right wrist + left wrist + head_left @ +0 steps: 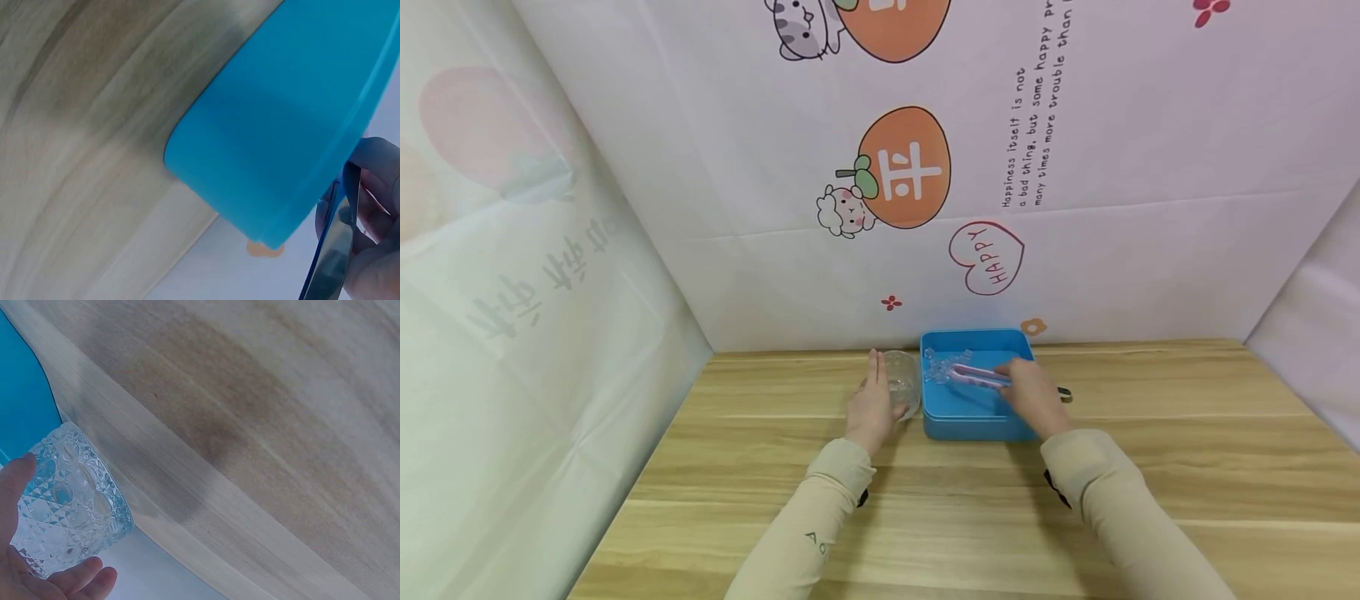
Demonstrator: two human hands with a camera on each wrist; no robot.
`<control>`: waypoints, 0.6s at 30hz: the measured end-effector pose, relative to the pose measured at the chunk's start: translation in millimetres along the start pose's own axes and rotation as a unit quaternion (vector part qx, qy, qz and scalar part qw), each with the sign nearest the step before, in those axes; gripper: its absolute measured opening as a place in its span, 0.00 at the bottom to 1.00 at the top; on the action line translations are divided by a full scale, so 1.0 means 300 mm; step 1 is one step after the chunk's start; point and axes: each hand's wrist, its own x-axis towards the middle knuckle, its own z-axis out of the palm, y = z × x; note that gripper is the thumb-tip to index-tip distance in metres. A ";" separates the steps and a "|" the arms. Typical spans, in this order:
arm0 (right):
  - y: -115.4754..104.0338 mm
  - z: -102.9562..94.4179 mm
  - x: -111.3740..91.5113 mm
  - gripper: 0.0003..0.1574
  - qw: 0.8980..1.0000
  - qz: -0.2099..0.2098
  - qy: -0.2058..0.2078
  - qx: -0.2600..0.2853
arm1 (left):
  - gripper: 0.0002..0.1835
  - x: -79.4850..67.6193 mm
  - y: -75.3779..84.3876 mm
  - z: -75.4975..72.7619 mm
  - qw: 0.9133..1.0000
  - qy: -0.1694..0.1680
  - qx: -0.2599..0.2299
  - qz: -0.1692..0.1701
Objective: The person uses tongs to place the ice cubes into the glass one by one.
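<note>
A person's left hand (872, 404), fingers extended, rests against a patterned glass bowl (906, 377) just beside a blue bin (976, 429) on the wooden tabletop (760, 467), while the right hand (1034, 395) pinches tongs (979, 377) among clear pieces (938, 368) inside the bin

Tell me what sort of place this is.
Probably a screened-off tabletop workspace or filming corner: a light wood-grain table meets a white sheet printed with orange cartoon fruit, and pale sheeting flanks both sides.
</note>
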 end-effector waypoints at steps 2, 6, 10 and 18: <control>0.003 -0.010 0.002 0.19 1.000 0.006 0.009 0.009 | 0.51 0.000 0.000 0.000 1.000 -0.001 0.002 0.000; 0.005 -0.039 0.005 0.20 0.999 0.011 0.025 0.025 | 0.51 0.000 0.001 -0.002 1.000 -0.003 0.005 0.000; -0.001 -0.065 0.010 0.21 0.999 0.009 0.043 0.025 | 0.51 -0.001 0.002 -0.004 1.000 -0.003 0.006 -0.001; -0.028 -0.093 0.009 0.20 0.995 -0.038 0.086 0.012 | 0.52 -0.002 0.001 -0.001 1.000 0.001 0.001 0.000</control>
